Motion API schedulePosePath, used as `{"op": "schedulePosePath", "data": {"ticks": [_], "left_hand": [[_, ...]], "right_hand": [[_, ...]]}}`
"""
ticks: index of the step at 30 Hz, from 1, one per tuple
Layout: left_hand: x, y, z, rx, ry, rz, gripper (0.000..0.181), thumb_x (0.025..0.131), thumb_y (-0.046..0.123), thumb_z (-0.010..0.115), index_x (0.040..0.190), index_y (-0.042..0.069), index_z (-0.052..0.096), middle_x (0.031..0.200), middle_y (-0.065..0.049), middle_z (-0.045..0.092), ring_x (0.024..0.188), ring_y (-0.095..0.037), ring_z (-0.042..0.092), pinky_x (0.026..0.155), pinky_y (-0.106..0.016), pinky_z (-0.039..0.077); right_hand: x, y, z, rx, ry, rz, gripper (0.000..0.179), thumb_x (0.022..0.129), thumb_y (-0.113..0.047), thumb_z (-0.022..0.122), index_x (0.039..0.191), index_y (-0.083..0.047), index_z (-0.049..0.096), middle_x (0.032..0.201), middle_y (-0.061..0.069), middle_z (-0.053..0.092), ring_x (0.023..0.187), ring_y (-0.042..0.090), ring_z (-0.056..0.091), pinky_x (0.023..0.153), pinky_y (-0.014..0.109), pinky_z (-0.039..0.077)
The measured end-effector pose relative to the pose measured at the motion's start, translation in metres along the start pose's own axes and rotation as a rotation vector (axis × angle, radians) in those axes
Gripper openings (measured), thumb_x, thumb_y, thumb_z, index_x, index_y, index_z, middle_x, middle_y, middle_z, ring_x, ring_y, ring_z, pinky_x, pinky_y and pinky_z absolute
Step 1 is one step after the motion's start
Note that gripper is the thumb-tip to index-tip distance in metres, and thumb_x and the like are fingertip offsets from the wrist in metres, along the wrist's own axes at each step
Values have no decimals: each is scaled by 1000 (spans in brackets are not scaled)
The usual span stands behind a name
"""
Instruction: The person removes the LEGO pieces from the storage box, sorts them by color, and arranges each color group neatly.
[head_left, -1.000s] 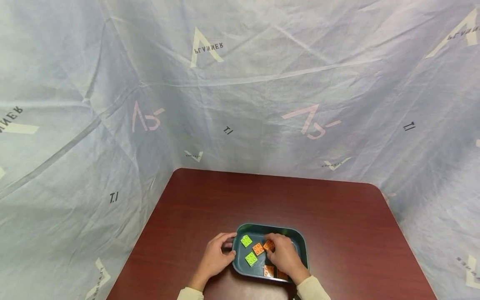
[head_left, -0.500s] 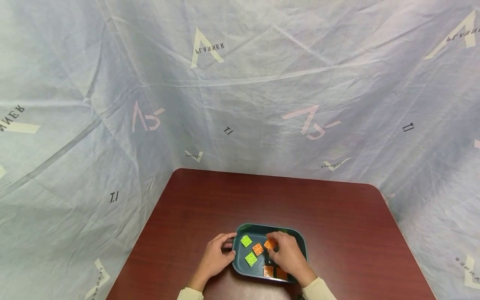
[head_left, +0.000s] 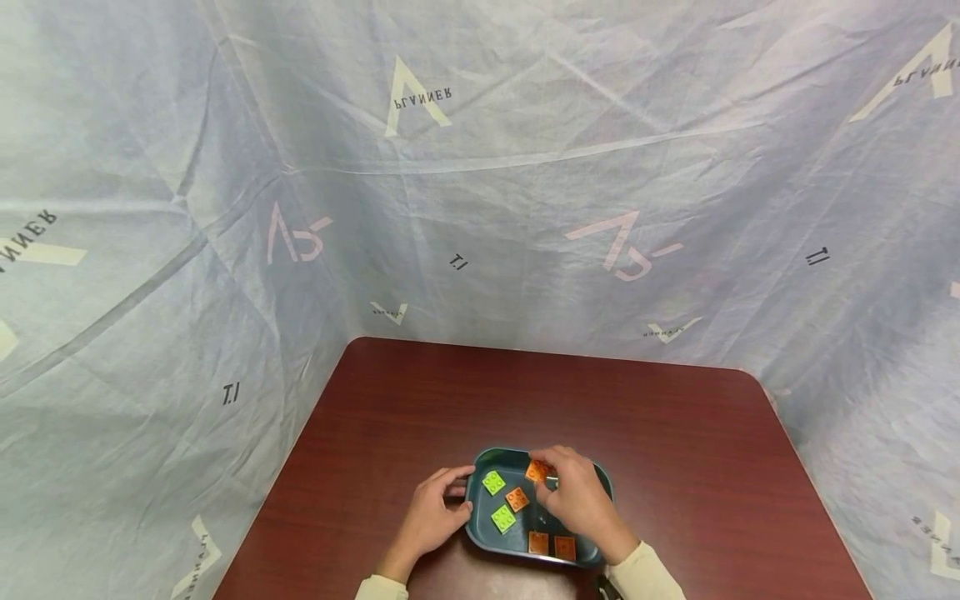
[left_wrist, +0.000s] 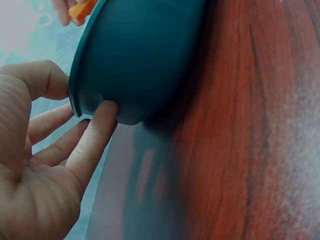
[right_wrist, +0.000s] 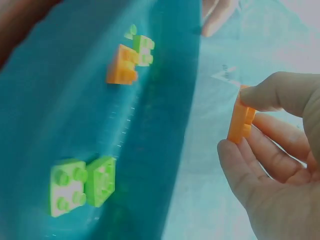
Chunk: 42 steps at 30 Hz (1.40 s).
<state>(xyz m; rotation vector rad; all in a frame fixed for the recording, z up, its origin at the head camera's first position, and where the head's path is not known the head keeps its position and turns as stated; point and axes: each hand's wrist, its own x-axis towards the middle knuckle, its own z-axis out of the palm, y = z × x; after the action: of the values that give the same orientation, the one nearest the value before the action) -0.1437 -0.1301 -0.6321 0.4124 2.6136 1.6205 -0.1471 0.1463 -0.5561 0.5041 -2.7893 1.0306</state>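
Note:
My right hand (head_left: 579, 498) pinches an orange toy building brick (right_wrist: 240, 116) between thumb and fingers, raised above the dark teal tray (head_left: 542, 559). At the tray's left end, my left hand (head_left: 432, 514) rests fingertips against the rim and outer wall, as the left wrist view shows. In the tray lie two lime green bricks, a far one (head_left: 492, 482) and a nearer one (head_left: 503, 518), and an orange brick (head_left: 517, 499) beside them. Two more orange bricks sit by the near wall. The right wrist view shows a green pair (right_wrist: 67, 189) side by side, mostly hidden from the head view.
The tray stands near the front of a dark red wooden table (head_left: 540, 400). Pale grey printed cloth (head_left: 510, 208) hangs behind the table and along both sides. A small dark object (head_left: 607, 587) shows at the right wrist.
The orange brick in my right hand has come up off the tray floor and moved toward the far rim. My left hand stays in place.

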Motion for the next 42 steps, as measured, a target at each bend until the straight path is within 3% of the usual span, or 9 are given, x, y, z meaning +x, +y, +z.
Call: {"op": "schedulePosePath", "data": {"ticks": [15,21,33,42], "left_hand": [[0,-1,0,-17,-17,-37,54,87,6,78,140,11,68,124,-8,72,106,-22,76,78,-23,60],[0,-2,0,-17,-19,-40,55,87,6,78,140,11,67,125,-9,72,106,-23,76,77,-23,60],[2,0,-1,-21,-17,-51,54,86,7,78,139,12,68,126,-11,72,106,-23,77,75,-23,60],[0,0,1,-49,-8,-47,54,86,5,78,139,14,69,126,-14,72,106,-27,77,76,-23,60]], "right_hand": [[28,0,-13,54,-15,11,48,85,-5,85,130,-13,73,121,1,73,102,16,72,85,34,63],[44,2,-11,69,-26,-11,46,85,-3,83,129,-12,74,119,1,73,100,14,72,83,29,62],[74,10,4,6,-33,-73,41,86,-5,83,126,-5,74,118,6,73,99,18,68,81,32,62],[96,26,19,74,-66,-59,40,87,-2,81,127,-5,74,119,7,73,94,16,69,79,30,61]]}}
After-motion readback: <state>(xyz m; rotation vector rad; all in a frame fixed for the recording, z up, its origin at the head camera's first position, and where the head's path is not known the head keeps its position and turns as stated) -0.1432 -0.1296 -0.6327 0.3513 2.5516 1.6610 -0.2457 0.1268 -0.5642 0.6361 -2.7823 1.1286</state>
